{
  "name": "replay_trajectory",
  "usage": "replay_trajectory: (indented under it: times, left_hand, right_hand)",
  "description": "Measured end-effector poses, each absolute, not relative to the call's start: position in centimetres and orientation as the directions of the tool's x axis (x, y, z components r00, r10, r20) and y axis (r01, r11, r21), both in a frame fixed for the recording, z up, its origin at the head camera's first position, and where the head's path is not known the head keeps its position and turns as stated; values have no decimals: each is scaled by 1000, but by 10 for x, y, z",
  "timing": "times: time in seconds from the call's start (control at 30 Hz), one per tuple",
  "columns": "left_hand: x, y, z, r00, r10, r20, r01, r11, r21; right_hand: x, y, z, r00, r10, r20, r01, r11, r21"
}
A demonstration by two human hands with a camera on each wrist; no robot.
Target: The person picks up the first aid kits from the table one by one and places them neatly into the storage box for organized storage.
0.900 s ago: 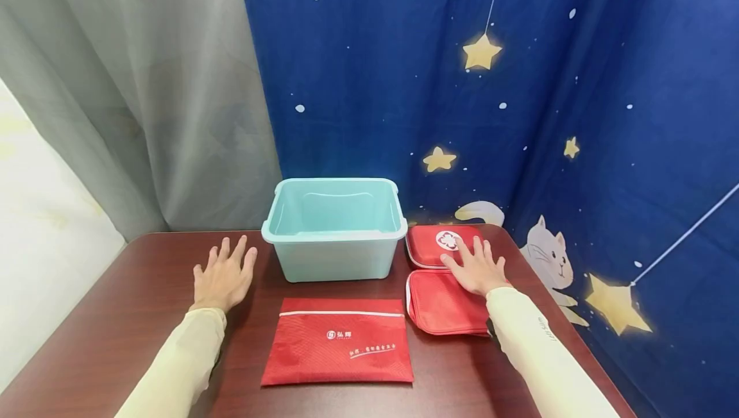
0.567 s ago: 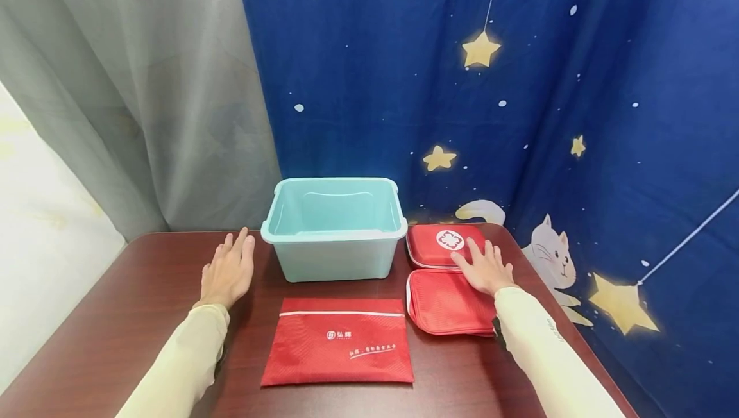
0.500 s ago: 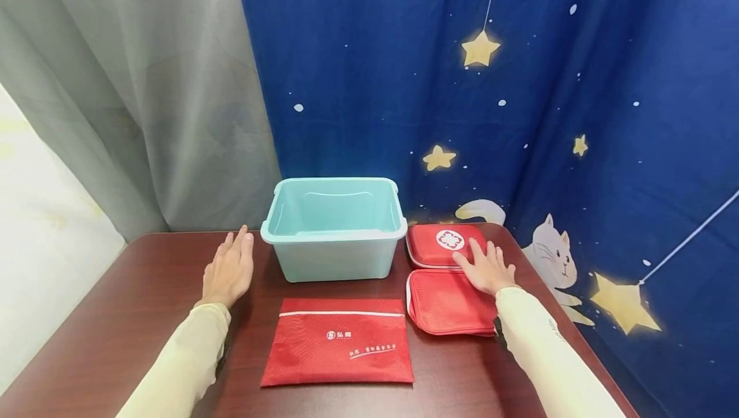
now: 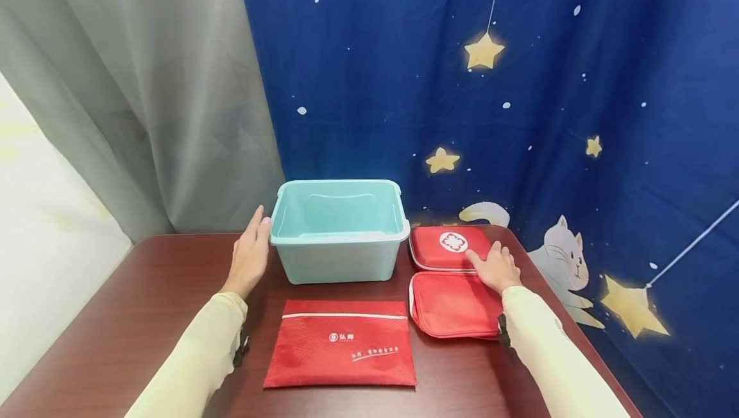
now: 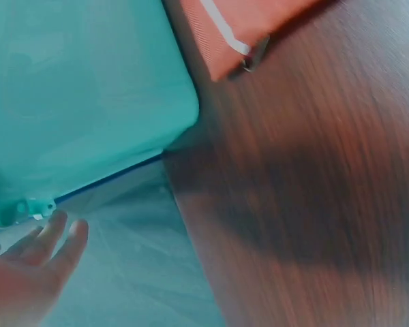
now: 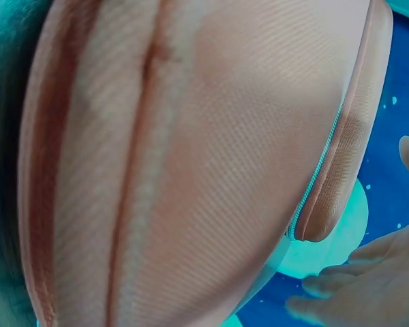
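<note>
Two hands frame a dark red-brown wooden table (image 4: 144, 302) at mid-frame, where a pale turquoise rectangular plastic tub (image 4: 339, 232) stands with its long axis running left to right. Immediately left of it, the left hand (image 4: 249, 254) stands on edge, fingers straight and holding nothing, at the tub's left wall; 0.9 seconds ago it lay flat and splayed, well left. A flat red fabric zip pouch (image 4: 340, 343) lies at lower centre, and a soft red zipped case (image 4: 455, 304) at right. The right hand (image 4: 496, 267), fingers relaxed, rests across that case onto a hard red first-aid case with a white emblem (image 4: 447, 245), slightly farther up-frame than before.
</note>
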State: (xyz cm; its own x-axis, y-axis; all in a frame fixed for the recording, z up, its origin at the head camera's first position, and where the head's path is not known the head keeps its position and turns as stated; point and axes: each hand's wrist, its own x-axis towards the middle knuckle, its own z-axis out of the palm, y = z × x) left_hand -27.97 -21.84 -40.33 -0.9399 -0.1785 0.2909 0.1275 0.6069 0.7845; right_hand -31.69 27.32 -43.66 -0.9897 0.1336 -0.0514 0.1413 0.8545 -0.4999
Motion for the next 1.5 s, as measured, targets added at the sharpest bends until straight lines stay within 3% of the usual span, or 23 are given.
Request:
replay_trajectory:
  times: [0.3,0.93,1.5]
  left_hand:
    - [-280,-206,-405,-954,-156,257,128,561,818]
    - [-282,-187,-416,-912,-276,304,53,655,754]
    - [-283,-189,-423,-897,-325,300,63,578,814]
  right_hand:
    - [-318,280,-437,-984,141,-107,177,803,-568]
    - [-335,281,-443,-986,152,-67,165,857,-489]
    - [-341,283,-449,-970,228,-90,231,731,-642]
